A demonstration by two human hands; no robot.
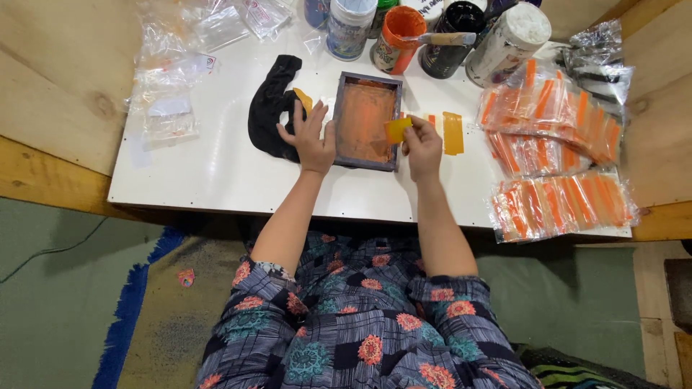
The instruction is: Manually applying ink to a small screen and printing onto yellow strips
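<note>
Item: small yellow-orange piece point(397, 130), pinched in the right hand point(422, 148), grip closed on it at the right rim of the orange-stained tray point(367, 119), mid-tabletop point(216, 173).
Left hand point(311, 137): fingers spread, steadying the tray's left edge, holding nothing.
Adjacent: black cloth point(268, 108), open paint jars point(401, 29).
Risk, as judged: wet colour smearing fingers; a nudged tray knocking the jars.

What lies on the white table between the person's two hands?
In the head view, a shallow rectangular grey tray smeared with orange paint lies between the left hand and the right hand, which pinches a small yellow-orange strip.
</note>
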